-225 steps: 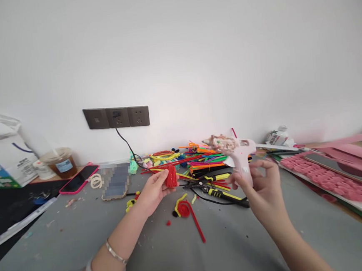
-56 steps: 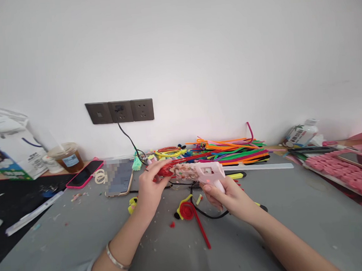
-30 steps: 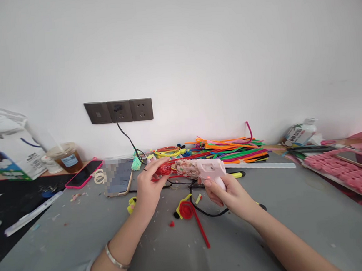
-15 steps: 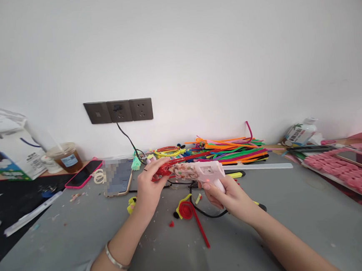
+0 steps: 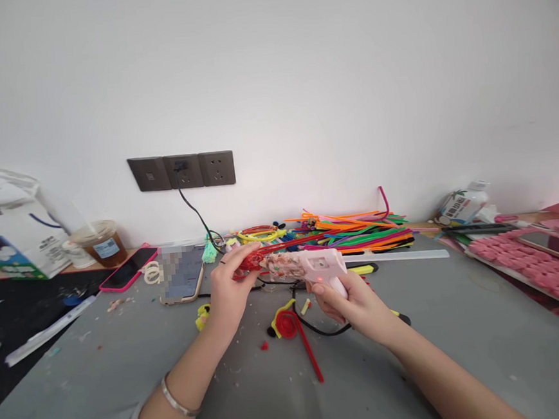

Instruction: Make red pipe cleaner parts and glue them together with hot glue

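Note:
My right hand (image 5: 347, 301) is wrapped round the handle of a pink glue gun (image 5: 323, 264), whose front end is crusted with mottled residue and points left. A small red light glows near its trigger. My left hand (image 5: 231, 281) pinches a red pipe-cleaner piece (image 5: 251, 261) close to the gun's tip; the contact point is hidden by fingers. A red strand runs from there to the right, above the gun. Below, on the grey mat (image 5: 255, 392), lies a red coiled pipe-cleaner spiral (image 5: 286, 324) with a straight red tail and yellow and black parts.
A heap of coloured pipe cleaners (image 5: 363, 232) lies along the wall. Two phones (image 5: 129, 270), a drink cup (image 5: 101, 243) and a carton (image 5: 19, 223) stand left. At right are a bottle (image 5: 463, 205) and pink keyboard (image 5: 530, 267). A black cable (image 5: 325, 332) loops under the gun.
Almost nothing differs. Both hands keep their hold on the glue gun and the red piece, and the view has shifted very slightly.

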A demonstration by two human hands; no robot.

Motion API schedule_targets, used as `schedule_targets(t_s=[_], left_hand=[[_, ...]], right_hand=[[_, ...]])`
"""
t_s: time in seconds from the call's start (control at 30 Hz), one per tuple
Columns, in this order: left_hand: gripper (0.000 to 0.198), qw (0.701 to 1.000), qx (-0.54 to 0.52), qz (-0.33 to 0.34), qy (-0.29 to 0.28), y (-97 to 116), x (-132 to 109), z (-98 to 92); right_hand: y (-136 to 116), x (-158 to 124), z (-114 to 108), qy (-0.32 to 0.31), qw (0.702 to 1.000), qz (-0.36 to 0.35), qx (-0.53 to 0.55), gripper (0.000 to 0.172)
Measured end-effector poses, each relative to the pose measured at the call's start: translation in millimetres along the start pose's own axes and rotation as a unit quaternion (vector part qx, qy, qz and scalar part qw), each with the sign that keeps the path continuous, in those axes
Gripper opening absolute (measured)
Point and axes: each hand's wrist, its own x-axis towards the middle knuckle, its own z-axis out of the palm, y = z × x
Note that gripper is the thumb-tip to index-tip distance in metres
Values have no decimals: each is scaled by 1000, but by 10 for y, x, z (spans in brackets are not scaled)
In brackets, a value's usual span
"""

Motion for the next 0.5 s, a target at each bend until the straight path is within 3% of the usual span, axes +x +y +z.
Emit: schedule_targets(t_s=[0.33, 0.5], left_hand=[[36, 999, -6, -37, -5, -5, -17, 10], [34, 999, -7, -51, -3, 1, -17, 8]], right_hand=[[-7, 16, -4, 53, 998, 17, -26, 54], [-31, 21, -13, 42, 998, 8, -38, 54]])
